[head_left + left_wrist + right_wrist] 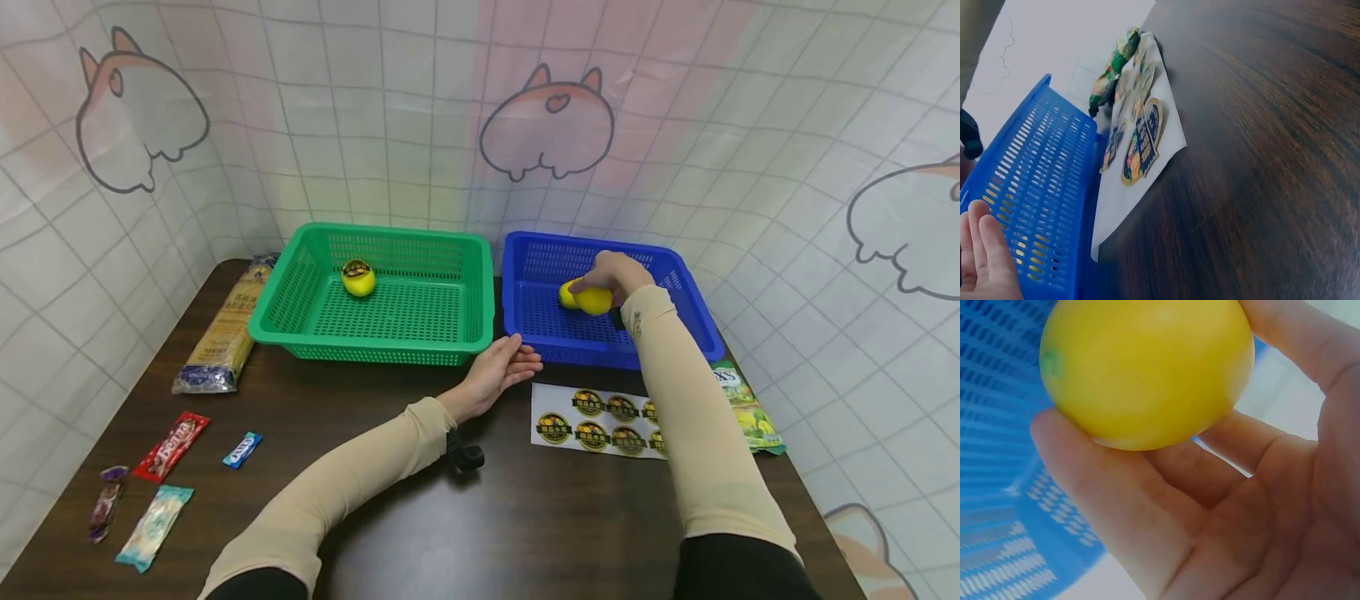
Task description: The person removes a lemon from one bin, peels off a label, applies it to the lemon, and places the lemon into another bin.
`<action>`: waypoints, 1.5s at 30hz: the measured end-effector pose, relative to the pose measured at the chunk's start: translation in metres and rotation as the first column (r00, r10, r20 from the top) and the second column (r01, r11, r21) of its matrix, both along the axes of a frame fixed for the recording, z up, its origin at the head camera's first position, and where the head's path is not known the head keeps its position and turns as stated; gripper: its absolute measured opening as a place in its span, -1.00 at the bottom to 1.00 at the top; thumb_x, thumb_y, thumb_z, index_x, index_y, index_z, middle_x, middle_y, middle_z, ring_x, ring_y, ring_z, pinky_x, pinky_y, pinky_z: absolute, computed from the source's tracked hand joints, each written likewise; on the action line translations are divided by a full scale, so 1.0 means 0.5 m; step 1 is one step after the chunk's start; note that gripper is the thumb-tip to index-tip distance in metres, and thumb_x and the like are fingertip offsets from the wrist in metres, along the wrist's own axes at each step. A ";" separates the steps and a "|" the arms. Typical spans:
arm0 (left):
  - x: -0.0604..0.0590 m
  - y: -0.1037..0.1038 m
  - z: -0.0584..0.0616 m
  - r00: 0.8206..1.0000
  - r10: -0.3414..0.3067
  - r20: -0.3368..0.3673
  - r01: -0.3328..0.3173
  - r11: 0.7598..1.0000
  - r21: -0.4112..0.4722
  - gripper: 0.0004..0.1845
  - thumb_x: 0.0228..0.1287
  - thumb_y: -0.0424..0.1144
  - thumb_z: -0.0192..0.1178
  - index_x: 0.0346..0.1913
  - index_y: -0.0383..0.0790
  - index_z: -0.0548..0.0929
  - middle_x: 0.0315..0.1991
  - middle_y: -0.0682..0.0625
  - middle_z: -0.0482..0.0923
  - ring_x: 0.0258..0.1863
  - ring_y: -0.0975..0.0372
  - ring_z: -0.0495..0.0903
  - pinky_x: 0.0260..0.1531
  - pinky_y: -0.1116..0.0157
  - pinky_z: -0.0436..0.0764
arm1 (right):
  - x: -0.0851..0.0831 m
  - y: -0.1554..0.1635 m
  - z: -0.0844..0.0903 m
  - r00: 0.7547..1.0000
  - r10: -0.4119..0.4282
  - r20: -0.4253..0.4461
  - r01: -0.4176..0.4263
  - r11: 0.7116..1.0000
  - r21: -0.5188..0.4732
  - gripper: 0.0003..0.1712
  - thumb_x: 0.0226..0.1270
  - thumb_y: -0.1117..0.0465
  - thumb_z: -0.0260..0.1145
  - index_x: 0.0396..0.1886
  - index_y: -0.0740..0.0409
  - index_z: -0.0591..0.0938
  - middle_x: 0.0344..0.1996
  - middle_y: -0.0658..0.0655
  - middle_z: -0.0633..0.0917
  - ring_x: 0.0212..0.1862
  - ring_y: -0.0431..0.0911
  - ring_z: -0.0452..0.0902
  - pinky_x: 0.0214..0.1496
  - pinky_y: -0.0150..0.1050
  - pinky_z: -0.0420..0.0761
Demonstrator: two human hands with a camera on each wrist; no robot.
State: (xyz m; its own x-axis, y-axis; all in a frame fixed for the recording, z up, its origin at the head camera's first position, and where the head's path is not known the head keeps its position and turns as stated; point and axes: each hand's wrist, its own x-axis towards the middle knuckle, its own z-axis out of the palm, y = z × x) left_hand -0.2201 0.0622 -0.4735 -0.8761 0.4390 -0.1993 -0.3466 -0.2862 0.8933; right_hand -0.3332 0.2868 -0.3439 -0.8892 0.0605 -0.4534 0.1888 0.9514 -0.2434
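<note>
My right hand (626,272) grips a yellow lemon (1147,375) inside the blue basket (570,353), thumb and fingers round its sides. Its small green stem spot shows in the right wrist view. Beside it in the basket lies another lemon (566,293), partly covered in the head view. My left hand (497,372) is held out between the two baskets, fingers extended and palm turned toward the right. In the left wrist view its fingertips overlap the blue basket's wall (1047,162). A lemon (360,282) with a dark round sticker on top sits in the green basket (375,353).
A sheet of round fruit stickers (558,407) lies before the blue basket, partly under my right forearm in view. A green snack bag (753,417) is at the right edge. Leftward lie a long gold packet (225,329), a red wrapped bar (172,446) and several small wrapped sweets.
</note>
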 end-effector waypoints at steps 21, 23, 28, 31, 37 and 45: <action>0.018 -0.019 0.002 0.998 -0.068 -0.015 0.068 0.997 -0.028 -0.46 0.52 0.14 -0.03 0.16 -0.31 0.48 0.03 -0.13 0.63 -0.06 0.25 0.70 0.27 0.15 0.61 | 0.212 -0.102 0.071 0.825 0.335 -0.455 -0.382 0.924 -0.012 -0.38 0.40 -0.16 0.21 0.12 0.29 0.63 -0.25 0.24 0.74 -0.39 -0.04 0.59 -0.35 -0.25 0.61; 0.024 -0.024 0.003 0.997 -0.072 -0.016 0.072 0.997 -0.023 -0.43 0.51 0.16 -0.02 0.19 -0.29 0.46 0.08 -0.16 0.62 -0.02 0.23 0.70 0.28 0.14 0.60 | 0.237 -0.106 0.053 0.815 0.337 -0.471 -0.397 0.917 -0.032 -0.43 0.40 -0.15 0.22 0.10 0.23 0.65 -0.32 0.18 0.74 -0.43 -0.08 0.56 -0.34 -0.27 0.56; 0.045 -0.035 0.004 0.995 -0.097 -0.002 0.097 0.995 -0.008 -0.39 0.51 0.20 -0.06 0.33 -0.21 0.34 0.20 -0.19 0.55 0.00 0.21 0.69 0.28 0.12 0.60 | 0.290 -0.119 -0.008 0.819 0.331 -0.469 -0.438 0.888 -0.138 -0.47 0.41 -0.15 0.24 0.12 0.14 0.64 -0.35 0.11 0.74 -0.45 -0.17 0.54 -0.38 -0.33 0.53; 0.056 -0.041 0.002 0.992 -0.130 0.003 0.130 0.992 0.001 -0.37 0.52 0.21 -0.09 0.39 -0.16 0.27 0.24 -0.20 0.49 -0.01 0.22 0.68 0.31 0.08 0.57 | 0.311 -0.124 -0.048 0.835 0.291 -0.467 -0.431 0.874 -0.225 -0.46 0.41 -0.14 0.25 0.17 0.13 0.62 -0.27 0.12 0.75 -0.41 -0.17 0.57 -0.40 -0.33 0.57; 0.068 -0.056 -0.010 0.981 -0.193 -0.003 0.193 0.981 0.004 -0.41 0.57 0.07 -0.10 0.46 -0.21 0.25 0.34 -0.25 0.36 0.00 0.20 0.65 0.29 0.08 0.58 | 0.334 -0.137 -0.123 0.864 0.151 -0.480 -0.333 0.887 -0.320 -0.39 0.40 -0.20 0.24 0.22 0.11 0.60 -0.04 0.15 0.76 -0.13 -0.06 0.67 -0.12 -0.20 0.68; 0.080 -0.070 -0.044 0.982 -0.184 0.052 0.186 0.981 -0.057 -0.39 0.53 0.08 -0.02 0.43 -0.25 0.33 0.13 -0.10 0.51 -0.10 0.26 0.67 0.10 0.26 0.70 | 0.356 -0.142 -0.180 0.939 0.096 -0.329 -0.266 0.809 -0.524 -0.34 0.40 -0.17 0.26 0.34 0.12 0.49 0.17 0.29 0.66 0.07 0.14 0.70 -0.16 -0.17 0.79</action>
State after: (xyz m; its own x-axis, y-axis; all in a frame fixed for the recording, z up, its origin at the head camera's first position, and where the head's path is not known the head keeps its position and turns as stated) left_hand -0.1800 0.0274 -0.4953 -0.7702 0.5782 -0.2692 -0.4296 -0.1583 0.8891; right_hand -0.1553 0.2156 -0.4340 -0.9493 -0.2994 -0.0957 -0.1283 0.6469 -0.7517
